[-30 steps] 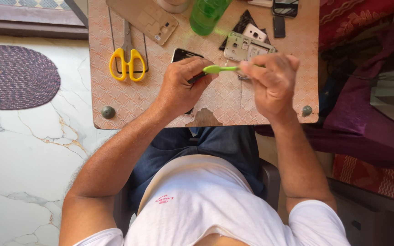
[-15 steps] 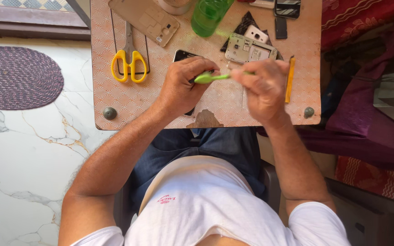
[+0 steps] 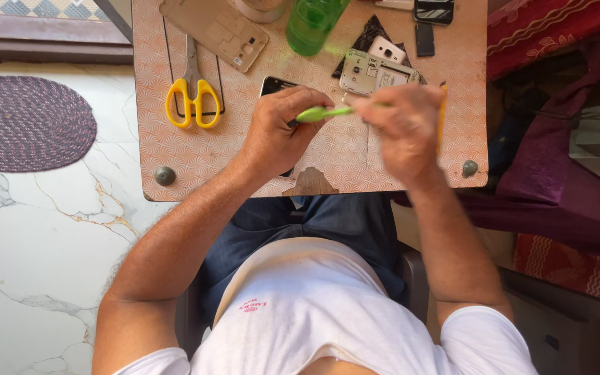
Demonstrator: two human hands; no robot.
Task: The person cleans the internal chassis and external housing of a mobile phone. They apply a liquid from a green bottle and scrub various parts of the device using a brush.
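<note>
My left hand (image 3: 280, 128) rests on a dark phone (image 3: 272, 86) lying on the small patterned table (image 3: 210, 160), and its fingers pinch one end of a thin green tool (image 3: 322, 112). My right hand (image 3: 401, 125) grips the other end of that green tool, held level just above the tabletop. Both hands are close together near the table's middle. Under my right hand an orange pencil-like stick (image 3: 442, 118) shows partly.
Yellow-handled scissors (image 3: 192, 97) lie at the left. A gold phone back cover (image 3: 217, 31), a green bottle (image 3: 312, 24), an opened phone frame (image 3: 373, 73) and small dark parts (image 3: 425, 38) lie at the far side. A purple rug (image 3: 26, 123) is on the marble floor.
Both hands have stayed around the green tool; my right hand has shifted a little, now covering most of the orange stick that showed half a second ago.
</note>
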